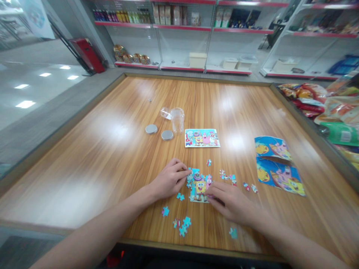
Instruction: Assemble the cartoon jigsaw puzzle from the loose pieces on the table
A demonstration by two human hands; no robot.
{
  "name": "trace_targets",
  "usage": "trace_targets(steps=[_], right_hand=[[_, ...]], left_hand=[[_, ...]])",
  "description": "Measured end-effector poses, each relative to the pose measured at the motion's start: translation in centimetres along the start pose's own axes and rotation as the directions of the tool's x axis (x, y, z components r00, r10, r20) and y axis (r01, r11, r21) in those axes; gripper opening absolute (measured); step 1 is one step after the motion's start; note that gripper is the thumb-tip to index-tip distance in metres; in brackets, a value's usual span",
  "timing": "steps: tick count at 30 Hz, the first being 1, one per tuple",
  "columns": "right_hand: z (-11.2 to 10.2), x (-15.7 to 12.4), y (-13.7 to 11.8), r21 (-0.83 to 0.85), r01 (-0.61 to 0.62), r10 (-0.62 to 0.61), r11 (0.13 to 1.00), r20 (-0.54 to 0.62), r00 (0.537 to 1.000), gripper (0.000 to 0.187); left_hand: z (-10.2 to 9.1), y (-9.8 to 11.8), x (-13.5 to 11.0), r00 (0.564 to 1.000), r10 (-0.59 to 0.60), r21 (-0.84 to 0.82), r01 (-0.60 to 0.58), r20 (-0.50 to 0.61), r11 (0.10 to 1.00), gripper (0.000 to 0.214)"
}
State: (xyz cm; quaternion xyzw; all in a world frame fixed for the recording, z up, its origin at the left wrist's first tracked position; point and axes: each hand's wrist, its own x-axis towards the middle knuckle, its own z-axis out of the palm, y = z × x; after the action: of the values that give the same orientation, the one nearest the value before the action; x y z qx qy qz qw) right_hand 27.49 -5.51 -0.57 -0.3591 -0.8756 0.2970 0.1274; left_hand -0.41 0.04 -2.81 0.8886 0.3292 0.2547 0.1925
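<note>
A partly joined jigsaw puzzle (200, 186) with cartoon figures lies flat on the table between my two hands. My left hand (171, 178) has its fingers curled, and the tips press on the puzzle's upper left edge. On the opposite side, my right hand (228, 200) grips the puzzle's right edge, its fingers covering part of it. Loose light-blue jigsaw pieces, one of them a single piece (180, 196), lie left of and below the puzzle. A small joined strip of pieces (227, 175) sits to the right. Above lies a picture card (202, 138) with the same figures.
Beyond my hands stand a clear plastic jar (177, 120) and a smaller clear container (165, 113) on its side, near two silver lids (167, 135). A creased blue picture sheet (279, 166) lies right. Snack packets (305, 97) line the table's right side; shelves (182, 28) stand behind.
</note>
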Motion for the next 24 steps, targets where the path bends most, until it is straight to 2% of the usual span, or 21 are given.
trace_targets(steps=[14, 24], right_hand=[[-0.1, 0.02, -0.02, 0.01, -0.001, 0.001, 1.0, 0.001, 1.0, 0.017], [-0.07, 0.06, 0.05, 0.016, -0.002, 0.002, 1.0, -0.002, 1.0, 0.019]], left_hand=[[-0.1, 0.05, 0.2, 1.0, -0.014, -0.016, 0.015, 0.009, 1.0, 0.036], [-0.24, -0.12, 0.26, 0.999, -0.023, -0.025, 0.022, -0.033, 0.999, 0.023]])
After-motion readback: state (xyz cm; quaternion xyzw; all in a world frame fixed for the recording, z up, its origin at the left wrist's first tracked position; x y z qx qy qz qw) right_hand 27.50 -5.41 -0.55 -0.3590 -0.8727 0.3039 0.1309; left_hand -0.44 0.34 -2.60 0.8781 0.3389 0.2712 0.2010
